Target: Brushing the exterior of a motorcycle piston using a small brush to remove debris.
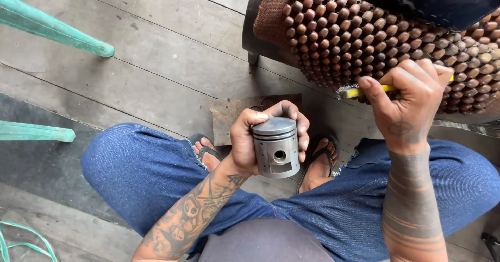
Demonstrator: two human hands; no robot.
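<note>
While you sit over the grey plank floor, your left hand is wrapped tight round a grey metal cylindrical piston, fingers curled over its far side, thumb on the near side by the crown. Piston stands upright, long axis roughly vertical in frame, flat crown up, side pin hole facing you, below the fingertips. Your right hand is closed in a pinch on a small yellow-handled brush, bristle end poking out left of the thumb, toward the piston. Brush tip sits up and to the right of the piston crown, apart, not touching. Left hand is on the piston; right is only near. Behind the right knuckles: a brown beaded seat cover. Blue jeans and sandalled feet lie below.
</note>
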